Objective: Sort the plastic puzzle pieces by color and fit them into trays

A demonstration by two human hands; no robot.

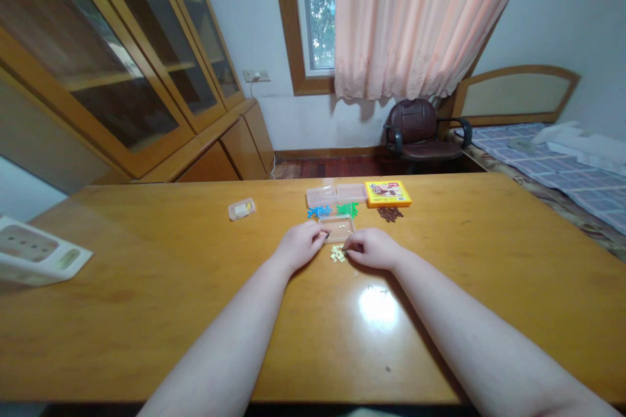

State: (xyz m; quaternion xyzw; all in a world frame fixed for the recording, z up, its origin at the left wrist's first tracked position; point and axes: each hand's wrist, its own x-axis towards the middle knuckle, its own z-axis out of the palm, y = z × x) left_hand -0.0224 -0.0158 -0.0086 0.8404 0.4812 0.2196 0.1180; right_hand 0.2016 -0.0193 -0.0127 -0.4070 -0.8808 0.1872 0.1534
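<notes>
A shallow clear plastic box (337,240) lies on the table with a few small pale pieces inside. My left hand (302,246) is closed at its left side, fingertips on the rim. In front of the box sits a small heap of pale yellow pieces (337,253). My right hand (374,249) touches the heap's right edge, its thumb and fingers pinched together; whatever is between them is too small to make out. Blue pieces (319,212) and green pieces (347,210) lie just behind the box. Dark brown pieces (390,214) form another pile to the right.
Two clear plastic containers (321,196) and a yellow-orange box (388,193) stand near the table's far edge. Further left is a small clear container (241,209) with pale contents. A white holder (42,253) occupies the left side of the wooden table (171,287).
</notes>
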